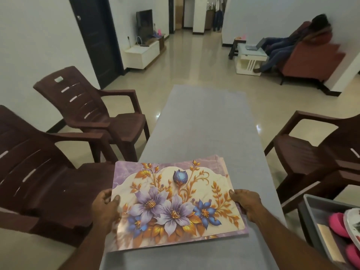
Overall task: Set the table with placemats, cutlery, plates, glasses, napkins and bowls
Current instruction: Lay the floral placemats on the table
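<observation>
- A stack of placemats [175, 203] lay flat at the near end of the table [204, 123], their edges slightly fanned so that lower sheets showed at the far right corner and along the near right edge.
- The top mat was a thin, glossy rectangle printed with purple and blue flowers, orange-gold leaves and a cream scalloped panel on a marbled lilac ground.
- The left hand [106, 207] grasped the stack's left edge, thumb on the printed face and fingers curled under it.
- The right hand [247, 203] grasped the right edge the same way, thumb lying on top near the border.
- The table was long and narrow, covered in a smooth, matte grey-blue cloth that ran away from the viewer.
- Two dark brown moulded plastic chairs [91, 112] with slotted backs and curved arms stood along the left side; a third chair [311, 149] of the same kind stood on the right.
- At the near right, a grey rectangular tray [311, 205] held rounded pink bowls [338, 223] and part of a pale patterned plate [352, 221], cut off by the frame.
- The floor [204, 65] was polished cream tile, shiny with reflections.
- Far right, a person [288, 47] reclined in a rust-red armchair [311, 59].
</observation>
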